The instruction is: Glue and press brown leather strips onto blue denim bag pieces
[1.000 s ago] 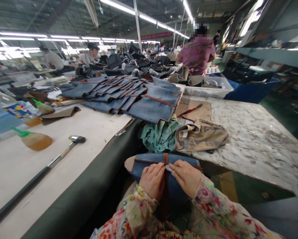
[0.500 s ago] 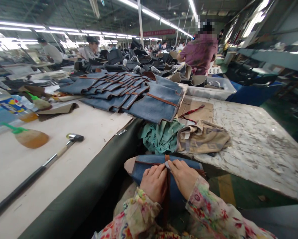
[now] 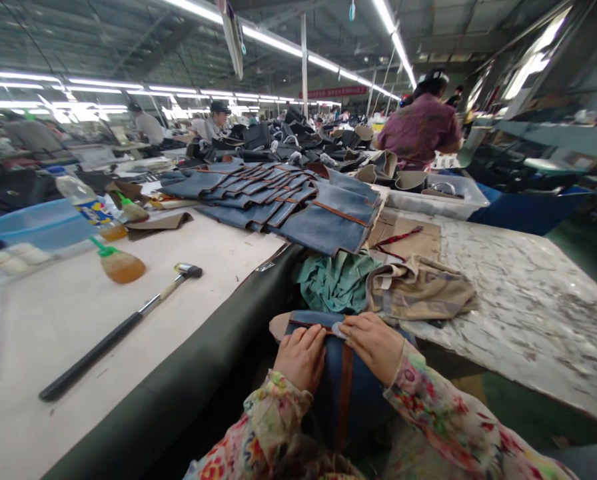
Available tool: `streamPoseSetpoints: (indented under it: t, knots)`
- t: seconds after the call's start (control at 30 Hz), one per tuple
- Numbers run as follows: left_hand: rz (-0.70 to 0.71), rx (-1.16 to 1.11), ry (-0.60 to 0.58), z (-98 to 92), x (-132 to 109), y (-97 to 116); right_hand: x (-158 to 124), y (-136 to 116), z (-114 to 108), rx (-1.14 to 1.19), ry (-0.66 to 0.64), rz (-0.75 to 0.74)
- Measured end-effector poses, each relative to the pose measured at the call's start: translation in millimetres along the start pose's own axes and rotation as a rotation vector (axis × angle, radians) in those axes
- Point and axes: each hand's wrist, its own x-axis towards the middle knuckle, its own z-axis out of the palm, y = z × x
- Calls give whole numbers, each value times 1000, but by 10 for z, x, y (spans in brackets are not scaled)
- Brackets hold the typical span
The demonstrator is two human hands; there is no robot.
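Both hands shifted left along the blue denim piece [image 3: 351, 393], left hand [image 3: 302, 357] and right hand [image 3: 376, 347] pinching its top edge.

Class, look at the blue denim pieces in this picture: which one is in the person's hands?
The blue denim piece with the brown strap, under the left hand and right hand; the others lie stacked on the table.

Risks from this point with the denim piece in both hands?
1. The left hand and right hand press the blue denim piece at its top edge only, in the lap and off the table; it may slip or the brown strap shift askew.
2. The small white bit pinched at the fingertips could drop into the gap.
3. The hammer lies angled toward the table edge and could get knocked off.
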Motion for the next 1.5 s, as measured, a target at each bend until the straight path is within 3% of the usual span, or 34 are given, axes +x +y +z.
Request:
streamPoseSetpoints:
  t: [0.17,0.47,0.8,1.0,1.17,1.37,1.43,1.5]
  knots:
    - [-1,-11,-2,2,-17,-6,30,-32,152,-35,-38,43]
    - [-19,26,84,15,-39,-111,208,-131,227,-23,-62,-24]
    - [-131,83,40,-34,-156,-457,667,-333,312,47,-201,-68]
    - [-267,48,52,19,-179,-465,808,-409,326,29,-210,-68]
    - [-235,110,-2,-43,-137,-407,633,-344,318,1,-176,-111]
    - [-228,57,-108,-150,-69,-382,91,-10,274,-97,-29,-157]
    - [-220,5,-158,-219,-66,-477,-65,95,206,-134,-15,-165]
    - [-236,-13,-184,-357,-111,-703,-189,148,144,-176,-29,-186]
